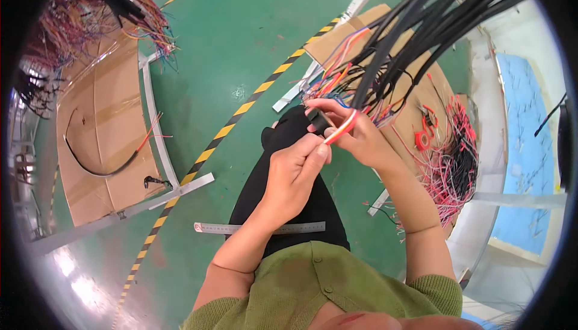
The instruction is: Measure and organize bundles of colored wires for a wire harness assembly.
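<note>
Clearly, you stood over the green floor (241, 47) with both hands raised in front of you.

Right hand (355, 137): your fingers were curled shut around a flat ribbon of coloured wires (342, 128), red, white and yellow, with the thumb pressed across it.

Left hand (295, 173): you had it closed loosely, fingertips pinching the lower end of the same ribbon, just under your right hand.

Ribbon position: it sat between your two hands, above your dark trousers (289, 167), its upper end running into the bundle of black cables (421, 23) that hung down from the upper right.

Steel ruler (259, 228): it lay flat across your lap area, below your left forearm.

Right side: a cardboard sheet (421, 101) carried a heap of red and black wires (454, 155).

Left side: another cardboard board (96, 143) in a metal frame held a single black cable (96, 170) laid in a curve, with multicoloured wire bundles (78, 17) above it.

Floor marking: a yellow and black stripe (235, 119) ran diagonally between the two boards.

Clothing: you wore a green cardigan (313, 294).
</note>
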`<move>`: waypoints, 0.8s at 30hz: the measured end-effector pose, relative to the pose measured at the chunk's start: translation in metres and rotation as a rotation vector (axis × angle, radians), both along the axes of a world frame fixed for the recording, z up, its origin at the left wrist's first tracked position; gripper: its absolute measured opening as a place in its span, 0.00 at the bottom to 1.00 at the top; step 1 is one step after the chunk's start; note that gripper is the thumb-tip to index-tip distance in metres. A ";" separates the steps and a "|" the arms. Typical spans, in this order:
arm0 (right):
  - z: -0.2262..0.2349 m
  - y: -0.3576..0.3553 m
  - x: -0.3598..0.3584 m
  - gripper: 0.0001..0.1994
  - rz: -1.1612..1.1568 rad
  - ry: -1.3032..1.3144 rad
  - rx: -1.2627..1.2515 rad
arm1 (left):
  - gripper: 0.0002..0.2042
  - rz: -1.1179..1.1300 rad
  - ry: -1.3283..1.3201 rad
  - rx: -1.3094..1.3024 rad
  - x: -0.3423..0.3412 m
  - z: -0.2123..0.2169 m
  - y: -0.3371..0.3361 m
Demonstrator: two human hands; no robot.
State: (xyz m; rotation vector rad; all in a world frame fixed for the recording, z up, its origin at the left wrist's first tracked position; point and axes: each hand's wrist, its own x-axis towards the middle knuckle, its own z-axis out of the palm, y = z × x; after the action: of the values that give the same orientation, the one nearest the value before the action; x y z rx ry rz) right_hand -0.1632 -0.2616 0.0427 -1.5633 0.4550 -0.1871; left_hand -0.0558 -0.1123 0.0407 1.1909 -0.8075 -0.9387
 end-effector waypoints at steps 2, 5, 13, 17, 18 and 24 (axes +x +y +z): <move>0.010 0.007 0.005 0.25 0.036 -0.013 0.000 | 0.11 -0.041 0.101 0.000 0.008 -0.004 0.006; 0.016 0.011 0.005 0.30 0.060 -0.039 -0.006 | 0.13 -0.103 0.294 -0.043 0.017 -0.006 0.010; 0.029 0.015 -0.008 0.32 0.054 0.069 -0.011 | 0.13 -0.421 0.712 -0.048 0.022 -0.018 0.010; 0.024 0.005 -0.012 0.26 0.161 -0.068 -0.128 | 0.14 -0.528 0.841 -0.032 0.025 -0.024 0.005; 0.030 0.006 -0.013 0.28 0.168 -0.026 -0.124 | 0.14 -0.550 0.887 -0.030 0.024 -0.021 0.006; 0.035 0.000 -0.022 0.28 0.235 0.038 -0.133 | 0.13 -0.587 0.976 -0.030 0.025 -0.023 -0.002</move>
State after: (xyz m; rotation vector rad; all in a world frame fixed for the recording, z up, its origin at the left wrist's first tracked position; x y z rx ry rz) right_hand -0.1847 -0.2620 0.0775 -1.7392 0.2891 -0.0068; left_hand -0.0303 -0.1140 0.0181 0.3299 -0.3459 -1.7737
